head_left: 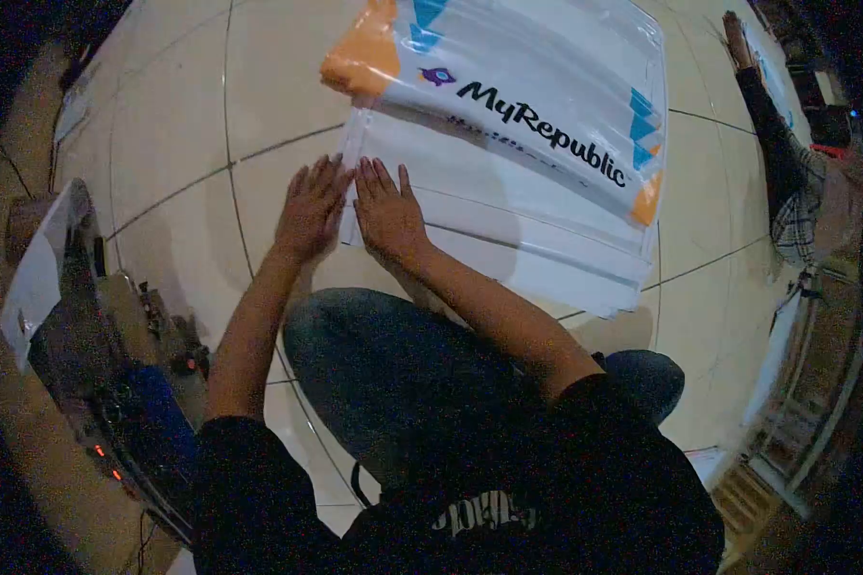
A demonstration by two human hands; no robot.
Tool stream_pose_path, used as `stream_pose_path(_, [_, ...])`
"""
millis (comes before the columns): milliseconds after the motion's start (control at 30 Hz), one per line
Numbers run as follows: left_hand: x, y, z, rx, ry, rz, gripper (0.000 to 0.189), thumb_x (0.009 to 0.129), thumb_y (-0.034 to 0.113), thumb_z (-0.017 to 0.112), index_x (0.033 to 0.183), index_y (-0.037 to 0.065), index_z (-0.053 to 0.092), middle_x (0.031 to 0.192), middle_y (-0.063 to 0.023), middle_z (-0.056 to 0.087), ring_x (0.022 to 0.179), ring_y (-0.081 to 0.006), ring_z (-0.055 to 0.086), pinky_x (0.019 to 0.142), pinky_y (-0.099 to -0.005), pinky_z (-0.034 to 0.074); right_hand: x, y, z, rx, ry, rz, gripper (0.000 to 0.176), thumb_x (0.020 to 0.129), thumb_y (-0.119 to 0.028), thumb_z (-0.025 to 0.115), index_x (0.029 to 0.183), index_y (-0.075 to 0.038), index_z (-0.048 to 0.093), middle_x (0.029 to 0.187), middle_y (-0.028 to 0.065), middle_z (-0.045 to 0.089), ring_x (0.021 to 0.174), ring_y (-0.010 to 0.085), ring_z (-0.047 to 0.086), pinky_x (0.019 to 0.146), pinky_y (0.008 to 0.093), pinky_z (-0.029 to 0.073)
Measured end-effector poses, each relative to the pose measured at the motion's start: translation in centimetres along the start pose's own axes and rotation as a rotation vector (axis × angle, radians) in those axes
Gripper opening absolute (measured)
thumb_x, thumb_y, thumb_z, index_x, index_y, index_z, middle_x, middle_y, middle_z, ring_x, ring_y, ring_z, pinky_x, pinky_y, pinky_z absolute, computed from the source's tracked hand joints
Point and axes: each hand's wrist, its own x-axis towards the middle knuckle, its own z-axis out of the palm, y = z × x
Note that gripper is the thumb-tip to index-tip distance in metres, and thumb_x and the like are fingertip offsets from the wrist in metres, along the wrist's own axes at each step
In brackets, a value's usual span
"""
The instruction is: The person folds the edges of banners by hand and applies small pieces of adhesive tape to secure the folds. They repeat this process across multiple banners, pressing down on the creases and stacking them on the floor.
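Observation:
A large glossy plastic banner, printed "MyRepublic" with orange and blue shapes, lies on the tiled floor before me. Its printed part bulges in a fold over a plain white section nearer my knees. Along the white section's left edge, my left hand rests palm down with fingers stretched out, its fingertips at the border. Close beside it, my right hand presses flat on the white section, fingers extended and thumb side toward the left hand. Neither hand grips anything.
My bent legs in jeans are just below the banner. Dark equipment with small red lights stands at left, by a curved white panel. At right, another person's dark sleeve shows near a wooden rack.

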Motion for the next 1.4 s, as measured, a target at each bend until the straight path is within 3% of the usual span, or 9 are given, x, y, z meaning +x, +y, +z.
stream_pose_path(133, [-0.1,-0.4,0.3,0.023,-0.071,0.031,0.044,0.094,0.016,0.042,0.138,0.013,0.039,0.145,-0.0047,0.037,0.136,-0.0260,0.030,0.111,-0.0485,0.018,-1.4,1.0,-0.9,-0.005,0.006,0.006,0.048,0.093,-0.019,0.040,0.135,0.004,0.036,0.143,0.0194,0.034,0.134,0.0307,0.032,0.110,0.0527,0.019])
stream_pose_path(200, [0.1,-0.1,-0.1,0.035,-0.081,0.023,0.044,0.094,0.017,0.042,0.138,0.013,0.039,0.145,-0.0040,0.037,0.136,-0.0257,0.030,0.111,-0.0480,0.017,-2.9,2.3,-1.9,-0.027,-0.057,0.057,0.050,0.088,-0.011,0.041,0.135,0.005,0.036,0.144,0.0190,0.034,0.134,0.0311,0.032,0.111,0.0498,0.020])
stream_pose_path(500, [-0.2,-0.2,0.2,0.060,-0.073,0.025,0.043,0.095,0.017,0.040,0.138,0.013,0.039,0.146,-0.0047,0.036,0.136,-0.0259,0.029,0.112,-0.0472,0.017,-12.4,10.7,-6.5,-0.082,-0.129,0.113,0.050,0.092,-0.015,0.038,0.138,0.005,0.031,0.144,0.0185,0.033,0.134,0.0309,0.032,0.111,0.0465,0.022])
stream_pose_path(800, [0.3,0.5,-0.2,0.166,-0.119,0.026,0.043,0.096,0.016,0.036,0.138,0.010,0.038,0.147,-0.0089,0.033,0.137,-0.0260,0.027,0.113,-0.0452,0.015,-24.7,20.5,-11.1,-0.130,-0.099,0.375,0.046,0.096,-0.013,0.034,0.138,0.005,0.029,0.144,0.0224,0.031,0.135,0.0343,0.027,0.111,0.0474,0.020])
stream_pose_path(933, [0.3,0.7,-0.3,0.143,-0.103,0.033,0.043,0.096,0.016,0.036,0.138,0.010,0.038,0.146,-0.0088,0.033,0.136,-0.0266,0.028,0.113,-0.0451,0.015,-30.0,25.2,-12.6,-0.198,-0.118,0.460,0.047,0.097,-0.015,0.033,0.140,0.003,0.027,0.146,0.0190,0.030,0.136,0.0332,0.027,0.112,0.0469,0.019])
stream_pose_path(1033, [0.5,0.6,-0.3,0.206,-0.143,0.037,0.043,0.096,0.016,0.036,0.139,0.010,0.037,0.147,-0.0082,0.032,0.137,-0.0263,0.027,0.114,-0.0445,0.015,-31.1,26.0,-14.0,-0.286,-0.158,0.503,0.047,0.098,-0.018,0.029,0.142,0.000,0.027,0.147,0.0166,0.029,0.137,0.0308,0.026,0.112,0.0474,0.017])
stream_pose_path(1100, [0.3,0.1,0.0,0.099,-0.094,0.049,0.044,0.095,0.015,0.036,0.139,0.011,0.036,0.147,-0.0081,0.031,0.137,-0.0261,0.027,0.114,-0.0446,0.015,-30.9,26.0,-15.0,-0.153,-0.167,0.729,0.047,0.100,-0.022,0.025,0.142,-0.003,0.028,0.148,0.0157,0.027,0.137,0.0288,0.025,0.113,0.0480,0.014])
stream_pose_path(1267, [0.0,-0.3,1.0,0.080,-0.051,0.029,0.044,0.094,0.016,0.038,0.138,0.013,0.038,0.146,-0.0069,0.034,0.136,-0.0266,0.029,0.113,-0.0459,0.017,-31.8,26.8,-14.0,-0.107,-0.129,0.708,0.047,0.100,-0.021,0.024,0.144,-0.006,0.024,0.151,0.0125,0.022,0.140,0.0256,0.019,0.113,0.0492,0.009])
stream_pose_path(1400, [-0.1,-0.2,0.3,0.054,-0.011,-0.030,0.043,0.093,0.017,0.040,0.136,0.014,0.041,0.145,-0.0057,0.037,0.135,-0.0265,0.031,0.112,-0.0460,0.018,-28.6,26.0,-12.7,-0.280,-0.159,0.680,0.049,0.094,-0.013,0.035,0.142,-0.006,0.029,0.149,0.0141,0.026,0.138,0.0315,0.022,0.112,0.0497,0.015])
